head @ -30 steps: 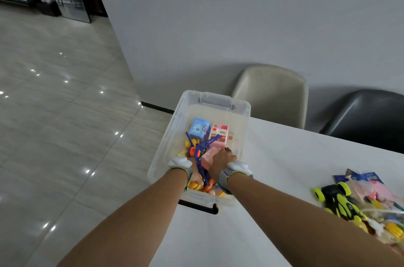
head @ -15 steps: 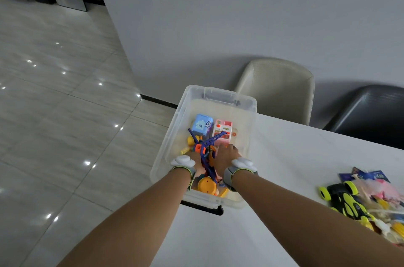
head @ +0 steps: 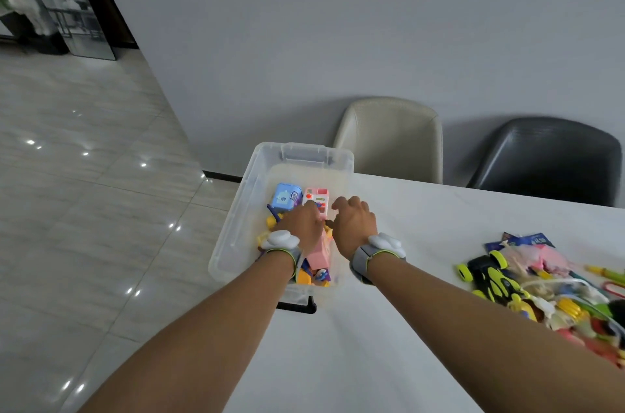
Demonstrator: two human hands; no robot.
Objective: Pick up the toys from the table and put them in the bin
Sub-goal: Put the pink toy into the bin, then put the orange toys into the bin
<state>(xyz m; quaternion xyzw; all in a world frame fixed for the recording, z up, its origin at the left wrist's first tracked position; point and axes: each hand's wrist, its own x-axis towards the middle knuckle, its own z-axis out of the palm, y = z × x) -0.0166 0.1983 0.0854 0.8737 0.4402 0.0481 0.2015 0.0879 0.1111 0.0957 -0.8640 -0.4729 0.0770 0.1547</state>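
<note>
Table (head: 338,362): white, carrying the bin (head: 236,226) at its left corner; toys (head: 541,280) piling well right of the bin
Hands: left hand (head: 302,226) reaching among toys inside the bin, grip unclear; right hand (head: 355,221) hovering over its right rim, loosely curled, holding nothing
Room: grey wall, tiled floor (head: 84,209), two chairs (head: 392,138) standing behind the bin

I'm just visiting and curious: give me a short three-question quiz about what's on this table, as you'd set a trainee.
1. True or false: the clear bin sits at the table's corner, partly overhanging the edge.
2. Which lies on the table outside the bin? A) blue toy box B) black-and-yellow toy car C) pink toy
3. Fill in: behind the table stand a beige chair and a ____ one.

Key: 1 true; 2 B; 3 black.
</note>
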